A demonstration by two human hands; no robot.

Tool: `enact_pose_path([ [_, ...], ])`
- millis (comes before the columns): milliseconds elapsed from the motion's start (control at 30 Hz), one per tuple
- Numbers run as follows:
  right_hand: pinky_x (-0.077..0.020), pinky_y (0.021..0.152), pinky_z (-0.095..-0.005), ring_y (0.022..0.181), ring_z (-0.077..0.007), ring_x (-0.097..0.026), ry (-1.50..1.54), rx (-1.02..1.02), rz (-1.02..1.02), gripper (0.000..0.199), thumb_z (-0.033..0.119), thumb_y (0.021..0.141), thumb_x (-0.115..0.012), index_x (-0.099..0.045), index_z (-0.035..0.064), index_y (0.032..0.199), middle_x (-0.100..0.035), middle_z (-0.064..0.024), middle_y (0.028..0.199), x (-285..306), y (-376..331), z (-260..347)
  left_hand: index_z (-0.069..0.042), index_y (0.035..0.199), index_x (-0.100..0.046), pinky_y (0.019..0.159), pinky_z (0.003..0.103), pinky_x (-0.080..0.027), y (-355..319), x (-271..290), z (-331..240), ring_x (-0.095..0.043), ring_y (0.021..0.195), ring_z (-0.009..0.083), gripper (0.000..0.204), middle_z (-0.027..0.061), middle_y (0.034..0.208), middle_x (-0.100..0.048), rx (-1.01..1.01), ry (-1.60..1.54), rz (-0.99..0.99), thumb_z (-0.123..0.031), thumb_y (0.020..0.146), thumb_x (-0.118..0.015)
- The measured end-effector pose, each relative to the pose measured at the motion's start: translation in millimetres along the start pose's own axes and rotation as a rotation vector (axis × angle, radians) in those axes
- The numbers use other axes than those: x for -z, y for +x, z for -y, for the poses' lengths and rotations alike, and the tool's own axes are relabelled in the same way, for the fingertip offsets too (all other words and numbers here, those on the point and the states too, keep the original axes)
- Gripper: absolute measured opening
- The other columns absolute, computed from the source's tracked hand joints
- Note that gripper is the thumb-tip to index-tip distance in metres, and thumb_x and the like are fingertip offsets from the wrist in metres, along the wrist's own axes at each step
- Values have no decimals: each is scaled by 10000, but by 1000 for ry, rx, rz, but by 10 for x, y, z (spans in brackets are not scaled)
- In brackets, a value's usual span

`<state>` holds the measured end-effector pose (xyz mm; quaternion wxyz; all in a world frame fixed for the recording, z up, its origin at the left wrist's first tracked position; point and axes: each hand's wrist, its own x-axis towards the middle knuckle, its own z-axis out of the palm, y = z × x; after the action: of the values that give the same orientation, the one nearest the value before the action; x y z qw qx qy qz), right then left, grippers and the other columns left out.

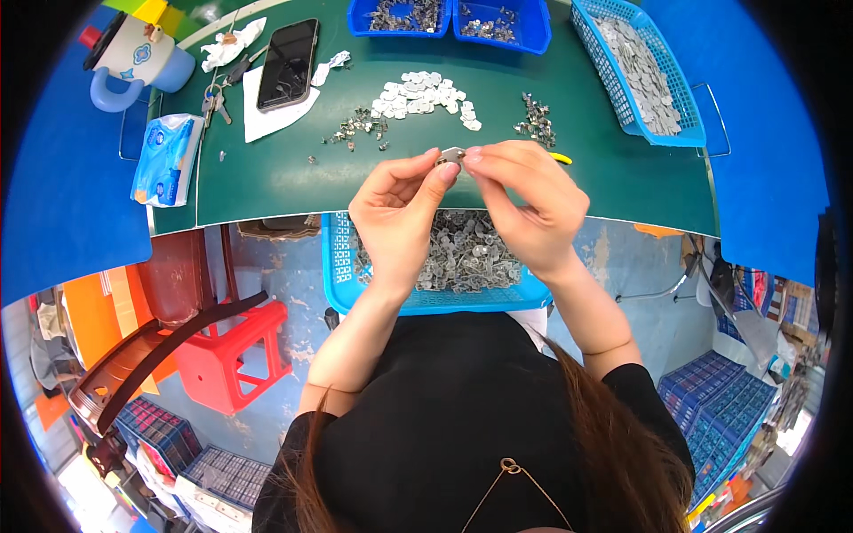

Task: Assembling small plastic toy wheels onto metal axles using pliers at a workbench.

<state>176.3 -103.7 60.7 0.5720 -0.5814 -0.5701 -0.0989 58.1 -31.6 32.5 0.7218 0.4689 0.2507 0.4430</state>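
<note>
My left hand (402, 200) pinches a small flat grey-white plate (452, 154) between thumb and forefinger, just above the near part of the green tabletop. At the plate's right end, the fingertips of my right hand (531, 195) are closed on it, with a tiny metal piece by them that I cannot make out well. Beyond my hands lies a pile of similar pale plates (418, 94). Small metal clips (357, 126) are scattered to its left, and another heap of metal clips (537, 121) sits to its right. Below my hands, a light blue basket (426, 308) holds many assembled-looking grey pieces (471, 253).
Two blue bins (502, 43) of small metal parts stand at the back. A blue mesh basket (622, 93) of pale plates is at far right. A phone (288, 64), keys (214, 102), tissue pack (166, 160) and mug (140, 55) sit left. A red stool (233, 355) stands below.
</note>
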Motion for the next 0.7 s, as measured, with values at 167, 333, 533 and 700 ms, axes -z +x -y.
enact_pose_path([
  [167,-532,675,-303,776,-239,-666,-75,-5,83,230,-134,673,-681,-687,-13,869,-689,-117,847,-22,-20,24,49,989,-637,798,235,-522,-19,-10,14,-651,868,132,184,122,939,-681,-15,12,0,32,817,-699],
  [333,-534,671,-305,780,-245,-667,-197,129,61,251,-129,669,-687,-688,-13,891,-690,-120,858,-50,-80,13,49,959,-635,797,246,-533,9,-18,-9,-659,855,142,139,122,914,-683,-39,13,22,42,826,-679],
  [533,-496,777,-339,910,-268,-622,-224,-12,45,293,-36,712,-713,-677,25,996,-670,-99,986,104,-182,-114,51,924,-619,795,289,-562,45,10,19,-670,847,171,96,132,901,-681,27,-92,-11,44,837,-660],
  [700,-333,908,-365,1138,-251,-469,-765,-208,335,416,239,753,-743,-631,79,1120,-578,-42,1164,528,-561,-420,40,954,-592,799,314,-566,16,96,52,-675,844,188,115,146,913,-677,-18,-36,-18,32,852,-644],
])
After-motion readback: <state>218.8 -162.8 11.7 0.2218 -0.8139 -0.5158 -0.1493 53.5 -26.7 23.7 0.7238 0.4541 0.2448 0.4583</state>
